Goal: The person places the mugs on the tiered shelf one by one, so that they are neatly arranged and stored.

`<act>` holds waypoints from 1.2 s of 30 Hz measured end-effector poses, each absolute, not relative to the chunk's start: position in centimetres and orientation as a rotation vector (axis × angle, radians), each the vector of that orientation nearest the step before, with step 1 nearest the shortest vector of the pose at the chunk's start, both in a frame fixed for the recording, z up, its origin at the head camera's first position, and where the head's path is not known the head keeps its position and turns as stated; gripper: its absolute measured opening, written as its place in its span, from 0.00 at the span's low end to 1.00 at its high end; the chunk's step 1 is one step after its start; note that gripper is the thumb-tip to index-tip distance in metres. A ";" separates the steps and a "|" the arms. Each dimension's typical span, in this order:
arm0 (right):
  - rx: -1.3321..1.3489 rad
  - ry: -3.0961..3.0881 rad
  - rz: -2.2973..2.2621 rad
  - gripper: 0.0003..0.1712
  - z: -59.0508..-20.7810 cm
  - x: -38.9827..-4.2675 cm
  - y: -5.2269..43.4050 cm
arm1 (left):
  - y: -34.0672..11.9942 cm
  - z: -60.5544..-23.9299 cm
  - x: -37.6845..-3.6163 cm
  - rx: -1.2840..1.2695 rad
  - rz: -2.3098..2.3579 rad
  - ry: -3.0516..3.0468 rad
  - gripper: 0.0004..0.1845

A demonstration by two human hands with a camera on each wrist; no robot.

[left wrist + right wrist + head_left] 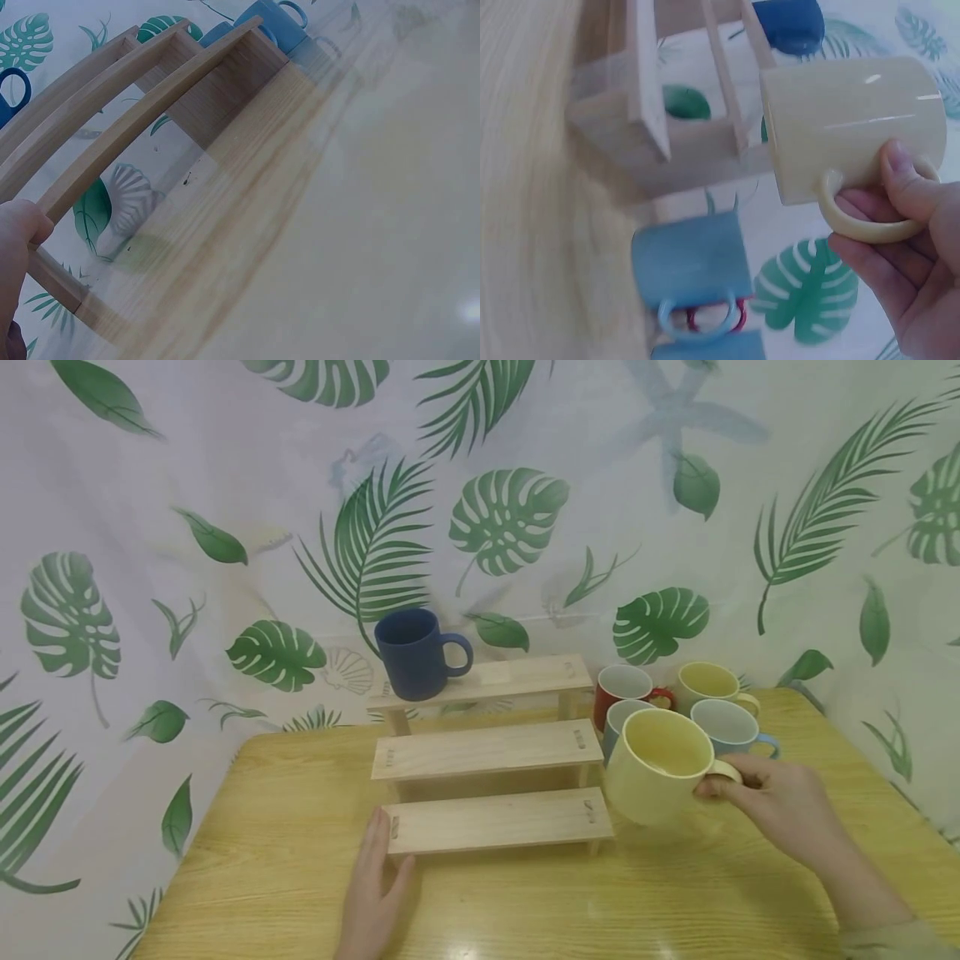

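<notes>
I can read no letters, numbers or brands from here. The nearest thing to writing is the small dark marks at about nine and three o'clock on each board of the shelf (lettering or joinery, I can't tell, they're too small). Up at twelve o'clock, the cloth carries printed leaves and shells, no legible words.

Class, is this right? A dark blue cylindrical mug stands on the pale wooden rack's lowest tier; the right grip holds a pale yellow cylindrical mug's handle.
No: the head view shows the dark blue mug on the top tier of the rack. The right grip holds the pale yellow mug by its handle.
</notes>
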State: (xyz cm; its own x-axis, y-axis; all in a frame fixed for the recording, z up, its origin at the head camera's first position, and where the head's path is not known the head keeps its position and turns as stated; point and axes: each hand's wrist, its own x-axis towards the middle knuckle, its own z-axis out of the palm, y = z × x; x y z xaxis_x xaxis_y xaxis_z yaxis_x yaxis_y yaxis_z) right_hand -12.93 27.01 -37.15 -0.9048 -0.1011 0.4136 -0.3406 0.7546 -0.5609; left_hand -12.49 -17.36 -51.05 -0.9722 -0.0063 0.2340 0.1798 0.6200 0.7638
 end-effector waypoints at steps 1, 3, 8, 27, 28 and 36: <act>0.346 -2.584 0.920 0.05 -36.9 -13.1 26.7 | -17.3 -51.1 -12.5 -0.148 -1.279 -2.626 0.36; 0.364 -2.573 0.910 0.05 -36.4 -13.6 26.0 | -17.3 -51.1 -12.6 -0.151 -1.287 -2.623 0.36; 0.396 -2.578 0.867 0.06 -35.0 -14.9 24.5 | -17.3 -51.1 -12.6 -0.151 -1.281 -2.635 0.36; 0.390 -2.611 1.014 0.16 -31.4 -21.7 19.1 | -17.3 -50.8 -12.5 -0.127 -1.252 -2.651 0.36; 0.389 -2.605 1.014 0.16 -31.3 -22.1 18.9 | -17.3 -50.8 -12.5 -0.124 -1.256 -2.651 0.36; 0.356 -2.599 1.077 0.15 -30.6 -25.4 17.4 | -17.3 -51.0 -12.6 -0.125 -1.246 -2.646 0.36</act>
State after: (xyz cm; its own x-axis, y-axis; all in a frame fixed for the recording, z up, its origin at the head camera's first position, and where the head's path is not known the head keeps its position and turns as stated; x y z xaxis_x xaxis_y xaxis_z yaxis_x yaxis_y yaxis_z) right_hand -25.44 17.36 -30.64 -0.9229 -0.1108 0.3687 -0.3391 0.6874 -0.6423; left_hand -12.60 -17.30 -50.99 -0.9736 -0.0144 0.2278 0.1665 0.6380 0.7518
